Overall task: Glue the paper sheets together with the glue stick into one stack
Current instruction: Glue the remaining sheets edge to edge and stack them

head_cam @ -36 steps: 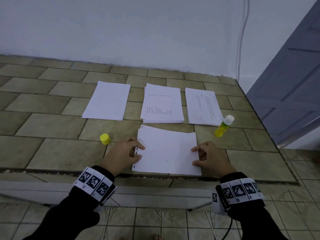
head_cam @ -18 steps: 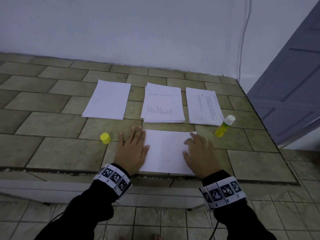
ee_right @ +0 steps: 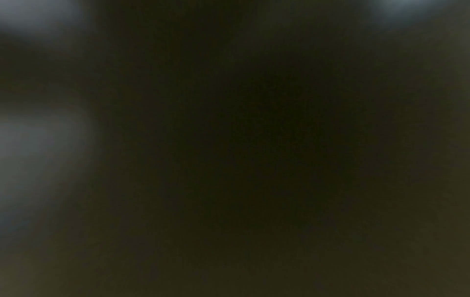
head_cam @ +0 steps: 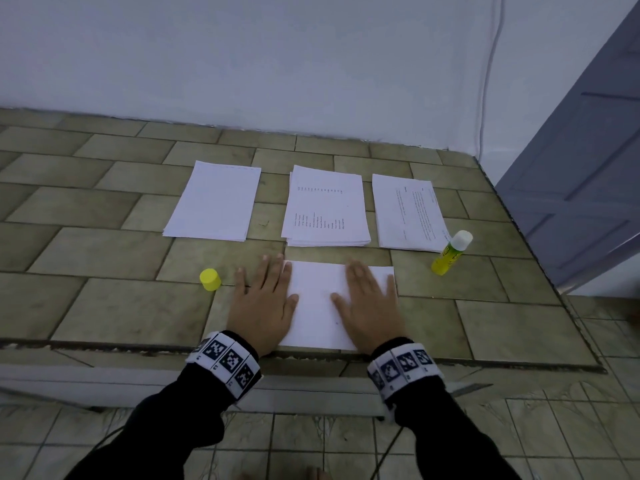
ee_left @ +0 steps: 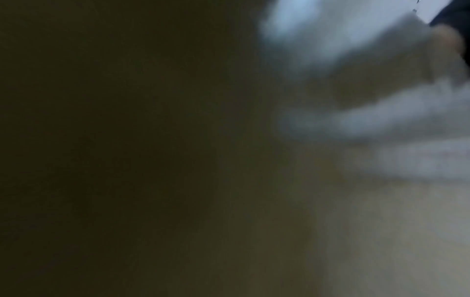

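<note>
you're pressing the glued sheets (head_cam: 320, 303) flat at the worktop's (head_cam: 121, 306) near edge, left hand (head_cam: 263, 303) and right hand (head_cam: 372, 306) both flat-palmed, holding nothing; next likely needs the uncapped glue stick (head_cam: 450, 253).

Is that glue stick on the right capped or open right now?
Open. The glue stick stands upright with its white glue tip bare, and its yellow cap sits apart on the tiles, left of the left hand.

My head view is dim, evenly lit, bowed at the edges; both my wrist views are dark, blurred smears.
</note>
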Available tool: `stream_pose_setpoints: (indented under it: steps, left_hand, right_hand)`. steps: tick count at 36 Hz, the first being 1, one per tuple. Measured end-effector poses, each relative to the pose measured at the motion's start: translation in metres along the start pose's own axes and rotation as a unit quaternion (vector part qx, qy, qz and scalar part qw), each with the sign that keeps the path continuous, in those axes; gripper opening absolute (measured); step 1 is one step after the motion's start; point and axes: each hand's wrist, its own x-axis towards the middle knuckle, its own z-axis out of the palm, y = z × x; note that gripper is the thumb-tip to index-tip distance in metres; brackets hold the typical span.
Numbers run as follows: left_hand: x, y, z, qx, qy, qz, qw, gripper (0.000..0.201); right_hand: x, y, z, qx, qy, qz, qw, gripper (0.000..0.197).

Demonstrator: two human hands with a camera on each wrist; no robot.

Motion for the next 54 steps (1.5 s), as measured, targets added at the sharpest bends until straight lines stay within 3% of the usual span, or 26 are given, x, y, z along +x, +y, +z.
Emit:
stream_pose_setpoints:
  steps: [5,10,12,14,17,20,23,27,30,33,34,39,42,48,54]
  left_hand:
    - [-0.001,0.000,0.000,-0.006,0.003,0.002,1.000,0.064]
    - [0.000,0.001,0.001,-0.004,0.014,0.005,1.000,0.062]
    - [0.000,0.001,0.001,-0.003,0.018,0.006,1.000,0.062]
    - [0.000,0.001,0.001,0.000,0.020,0.006,1.000,0.062]
    - [-0.001,0.000,0.002,-0.001,0.025,0.010,1.000,0.062]
    - [0.000,-0.001,0.003,0.001,0.021,0.016,1.000,0.061]
    - [0.000,-0.003,0.004,0.005,0.013,0.012,1.000,0.062]
    - [0.000,-0.003,0.004,0.004,-0.002,0.004,1.000,0.065]
    - [0.000,-0.003,0.003,0.002,-0.008,0.000,1.000,0.065]
    - [0.000,-0.002,0.001,0.000,-0.010,0.000,1.000,0.064]
    - [0.000,-0.002,0.000,0.000,-0.011,0.000,1.000,0.063]
    - [-0.001,0.000,-0.004,-0.004,-0.021,-0.003,1.000,0.063]
    - [-0.001,0.000,-0.004,0.000,-0.033,-0.006,0.999,0.065]
    - [-0.001,-0.001,-0.004,0.000,-0.058,-0.015,0.998,0.076]
    - [0.000,-0.002,-0.005,-0.003,-0.065,-0.012,0.998,0.077]
  right_hand:
    - [-0.019,0.045,-0.004,-0.002,0.007,0.088,0.996,0.090]
    - [-0.023,0.034,-0.012,-0.017,0.048,0.159,0.986,0.086]
    - [-0.019,0.015,-0.009,-0.017,0.071,0.128,0.989,0.074]
    - [-0.017,-0.011,-0.006,-0.003,0.054,0.052,0.997,0.071]
    - [-0.012,-0.045,-0.001,0.029,-0.002,-0.069,0.997,0.083]
    - [-0.007,-0.055,0.005,0.016,-0.018,-0.113,0.993,0.084]
    - [-0.008,-0.035,0.009,-0.005,0.005,-0.104,0.995,0.093]
    - [-0.015,0.021,-0.004,-0.009,-0.003,-0.027,1.000,0.092]
    - [-0.023,0.054,-0.010,-0.024,-0.017,0.022,0.999,0.092]
    - [-0.026,0.065,-0.020,-0.033,-0.047,0.027,0.998,0.101]
    - [-0.024,0.065,-0.026,-0.029,-0.056,0.029,0.998,0.100]
    - [-0.014,0.063,-0.062,0.068,-0.021,0.040,0.997,0.045]
    - [-0.009,0.055,-0.085,0.096,-0.066,0.011,0.993,0.048]
    - [0.020,0.042,-0.085,-0.001,-0.128,0.016,0.992,0.039]
    - [0.034,0.045,-0.078,-0.068,-0.115,0.018,0.991,0.035]
